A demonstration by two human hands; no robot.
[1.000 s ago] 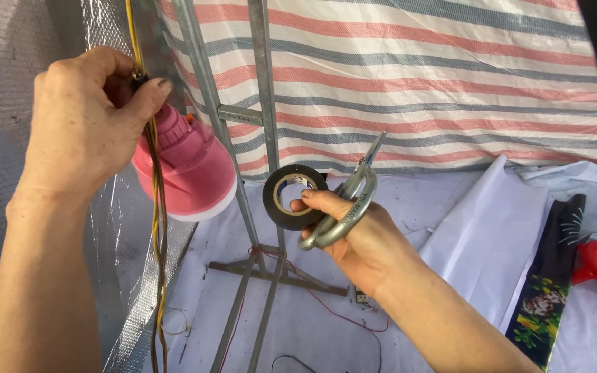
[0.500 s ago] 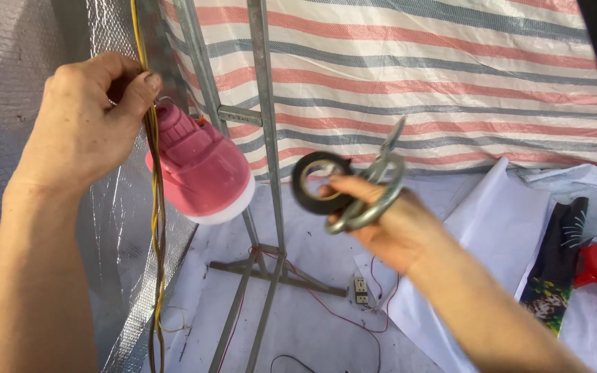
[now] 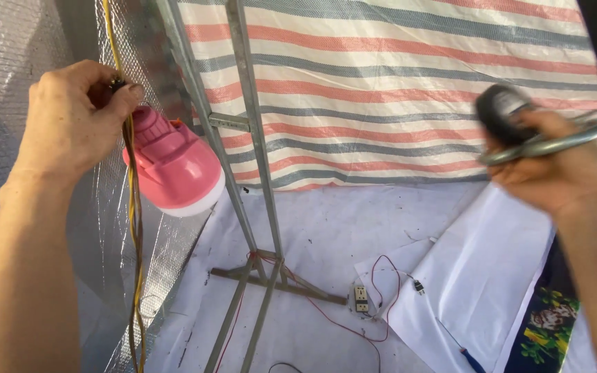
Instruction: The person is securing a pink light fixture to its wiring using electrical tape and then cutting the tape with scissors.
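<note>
Pink lamp (image 3: 174, 169), plastic dome type, hanging from yellow wires (image 3: 131, 228) just under the left hand (image 3: 70, 117). Left hand closed around the wires and a dark fitting at the top, so gripping the cord, not the lamp body. Looks light and hollow, probably smooth and a bit slippery on the dome, likely brittle if knocked. Best hold seems the ribbed neck or the cord right above it.

Right hand (image 3: 554, 166) blurred, closed on a black tape roll (image 3: 502, 110) and grey pliers (image 3: 547, 144), well apart from the lamp.

Metal stand (image 3: 250, 152) just beside the lamp, upright bars close enough to bump. Silver foil sheet (image 3: 8, 83) tight on the left, striped tarp (image 3: 395, 90) behind. More open room to the right and below, over the white floor sheet (image 3: 326, 228), though a socket block (image 3: 361, 298) with red wires (image 3: 381, 276) lying down there.
</note>
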